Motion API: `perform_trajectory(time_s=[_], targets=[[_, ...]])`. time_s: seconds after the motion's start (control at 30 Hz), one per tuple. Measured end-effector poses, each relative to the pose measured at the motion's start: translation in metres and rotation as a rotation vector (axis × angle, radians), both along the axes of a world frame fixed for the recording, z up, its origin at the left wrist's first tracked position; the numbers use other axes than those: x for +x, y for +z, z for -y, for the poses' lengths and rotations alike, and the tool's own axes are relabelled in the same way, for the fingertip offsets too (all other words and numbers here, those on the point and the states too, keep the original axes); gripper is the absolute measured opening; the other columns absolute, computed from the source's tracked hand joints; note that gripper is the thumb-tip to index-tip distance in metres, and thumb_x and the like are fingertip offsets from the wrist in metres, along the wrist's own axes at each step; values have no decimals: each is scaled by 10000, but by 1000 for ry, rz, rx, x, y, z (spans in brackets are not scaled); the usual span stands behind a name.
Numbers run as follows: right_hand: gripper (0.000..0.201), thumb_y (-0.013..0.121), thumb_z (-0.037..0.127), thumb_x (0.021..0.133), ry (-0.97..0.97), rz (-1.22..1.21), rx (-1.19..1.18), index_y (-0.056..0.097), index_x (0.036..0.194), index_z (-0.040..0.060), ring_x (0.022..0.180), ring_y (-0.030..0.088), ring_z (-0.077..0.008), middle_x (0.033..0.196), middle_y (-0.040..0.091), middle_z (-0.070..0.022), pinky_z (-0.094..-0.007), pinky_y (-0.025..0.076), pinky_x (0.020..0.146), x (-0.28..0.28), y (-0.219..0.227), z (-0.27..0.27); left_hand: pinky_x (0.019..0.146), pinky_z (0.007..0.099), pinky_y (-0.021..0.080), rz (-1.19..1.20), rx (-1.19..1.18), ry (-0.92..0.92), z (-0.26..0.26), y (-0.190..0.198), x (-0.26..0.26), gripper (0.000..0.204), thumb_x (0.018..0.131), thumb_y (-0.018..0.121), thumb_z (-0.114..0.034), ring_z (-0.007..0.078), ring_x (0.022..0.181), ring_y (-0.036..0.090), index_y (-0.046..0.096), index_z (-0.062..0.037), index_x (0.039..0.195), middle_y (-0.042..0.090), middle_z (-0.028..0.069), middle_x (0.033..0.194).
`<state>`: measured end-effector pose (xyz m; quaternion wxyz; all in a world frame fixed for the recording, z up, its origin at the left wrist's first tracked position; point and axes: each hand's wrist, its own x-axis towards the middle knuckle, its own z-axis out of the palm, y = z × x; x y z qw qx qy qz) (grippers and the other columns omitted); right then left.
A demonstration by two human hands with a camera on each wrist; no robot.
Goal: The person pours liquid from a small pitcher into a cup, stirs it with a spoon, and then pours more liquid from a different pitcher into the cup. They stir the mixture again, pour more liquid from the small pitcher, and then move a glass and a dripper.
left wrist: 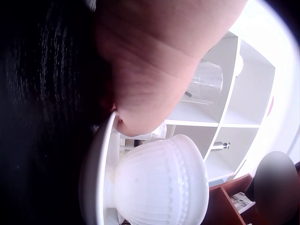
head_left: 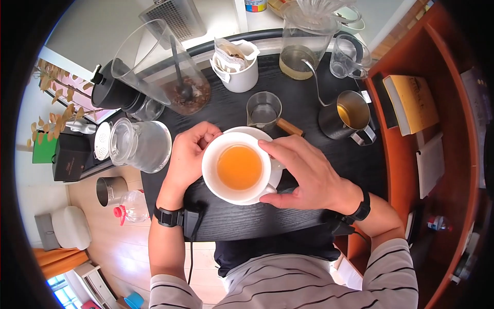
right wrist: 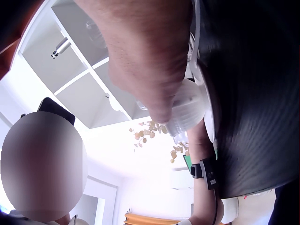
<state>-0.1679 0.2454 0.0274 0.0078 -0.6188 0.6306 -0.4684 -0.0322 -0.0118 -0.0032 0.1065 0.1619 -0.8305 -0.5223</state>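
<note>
A white cup (head_left: pixel 207 181) of amber liquid stands on a white saucer (head_left: pixel 278 175) near the front of the black table. My right hand (head_left: pixel 311 172) holds the cup from the right, the index finger on its rim and the thumb by the handle. On the other side my left hand (head_left: pixel 189 154) pinches the saucer's rim, its fingers curled. Ribbed sides of the cup (left wrist: pixel 159 183) and the saucer's edge (left wrist: pixel 96 173) show from the side in the left wrist view. Just beyond the cup is a small glass pitcher (head_left: pixel 264 110) with a wooden handle.
Behind stand a glass vessel (head_left: pixel 149 56) with brown bits and a scoop, a white mug (head_left: pixel 242 77) holding a drip bag, and a glass server (head_left: pixel 299 62). A steel gooseneck pitcher (head_left: pixel 334 123) is at right, a lidded glass jar (head_left: pixel 149 147) at left. Shelves (head_left: pixel 447 170) line the right side.
</note>
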Motion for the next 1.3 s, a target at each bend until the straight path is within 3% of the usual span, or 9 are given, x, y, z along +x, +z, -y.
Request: perform_trajectory(time_s=[0.2, 0.27, 0.57, 0.67, 0.8, 0.87, 1.3], targets=[[749, 970, 221, 696, -16, 119, -8, 602, 1319, 28, 987, 680, -351, 1139, 657, -143, -431, 561, 853, 3, -1, -1, 591, 217, 421, -23, 2, -12, 1, -1, 0, 151, 926, 812, -114, 17, 666, 504, 714, -12, 979, 605, -52, 716], [587, 971, 215, 695, -45, 144, -32, 613, 1134, 58, 947, 679, -342, 1066, 654, -118, -426, 554, 807, 5, -4, -2, 593, 219, 418, -32, 18, -8, -1, 0, 0, 153, 917, 816, -100, 15, 673, 504, 708, -11, 978, 601, -51, 717], [357, 938, 217, 757, 6, 16, -41, 610, 855, 116, 722, 635, -263, 838, 591, -33, -398, 516, 665, 3, -4, -1, 607, 217, 417, -10, 33, -10, -2, 4, 0, 148, 911, 820, -82, 12, 680, 512, 706, -11, 975, 618, -57, 726], [328, 957, 167, 731, 40, 12, -36, 662, 858, 101, 741, 666, -255, 890, 660, -45, -371, 525, 650, 3, -7, -2, 609, 217, 423, -15, 61, -10, -2, 4, 0, 150, 911, 822, -84, 13, 682, 521, 708, -10, 977, 623, -57, 730], [315, 953, 157, 735, 55, 3, -52, 670, 859, 95, 725, 664, -248, 872, 659, -39, -364, 525, 630, 4, -7, -2, 612, 215, 428, -26, 47, -9, -2, 4, 0, 154, 910, 824, -86, 12, 685, 530, 710, -9, 980, 636, -52, 739], [312, 912, 161, 786, 65, 13, -57, 611, 834, 95, 704, 633, -252, 829, 587, -42, -391, 516, 621, 4, -5, -1, 615, 211, 433, -25, 52, -14, -1, 3, 0, 155, 912, 825, -90, 11, 692, 539, 712, -10, 981, 647, -48, 746], [254, 893, 109, 822, 96, 121, -42, 641, 832, 76, 682, 654, -248, 816, 634, -46, -377, 527, 604, 4, -5, -3, 605, 218, 442, -29, 47, 0, 1, -1, 0, 155, 924, 822, -118, 5, 672, 534, 717, -18, 978, 654, -46, 729]])
